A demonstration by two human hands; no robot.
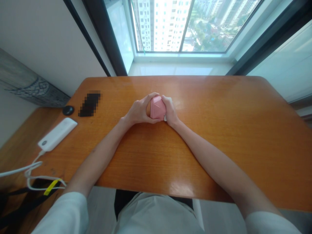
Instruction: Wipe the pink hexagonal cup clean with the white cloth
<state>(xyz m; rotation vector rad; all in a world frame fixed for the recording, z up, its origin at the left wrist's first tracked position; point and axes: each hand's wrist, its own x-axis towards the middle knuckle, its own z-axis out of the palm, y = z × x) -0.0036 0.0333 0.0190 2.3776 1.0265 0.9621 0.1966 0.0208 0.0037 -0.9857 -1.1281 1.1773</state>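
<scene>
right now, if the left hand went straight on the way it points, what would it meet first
The pink faceted object, already held by the left hand, with the right hand apparently next.

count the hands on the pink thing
2: the left hand grips the pink thing from its left side, and the right hand holds its right side. No other hand shows.

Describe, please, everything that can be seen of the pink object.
The pink object is compact, with flat, angular facets; its material is uncertain. The left hand and right hand hold it from both sides, over the wooden table. Something white shows beside it at the right hand. Whether it touches the tabletop is unclear.
</scene>
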